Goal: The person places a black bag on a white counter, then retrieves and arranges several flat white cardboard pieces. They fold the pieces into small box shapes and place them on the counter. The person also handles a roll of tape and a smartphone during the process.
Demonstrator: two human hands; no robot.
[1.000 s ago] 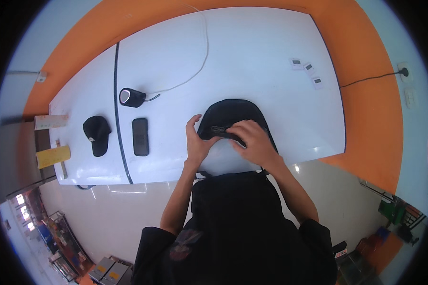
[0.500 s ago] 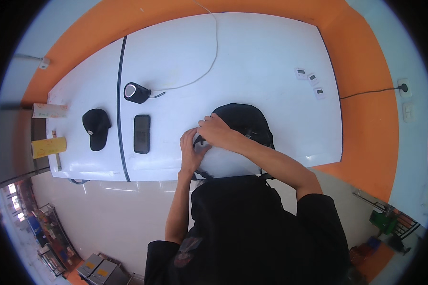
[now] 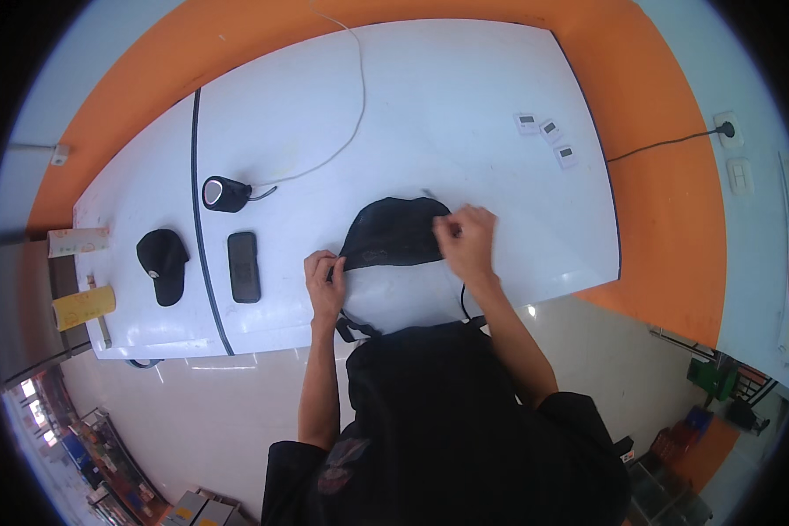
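In the head view, the left hand (image 3: 324, 282) pinched the left edge of a black mesh cap (image 3: 393, 232) and the right hand (image 3: 466, 240) gripped its right edge, the cap lying near the desk's (image 3: 465, 105) front edge. A black phone (image 3: 244, 266), another black cap (image 3: 161, 265) and a small speaker (image 3: 224, 194) lay toward the left end.

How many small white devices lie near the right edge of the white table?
3. The small white devices sit in a short diagonal row near the table's far right edge: first, second, third. None appears hidden.
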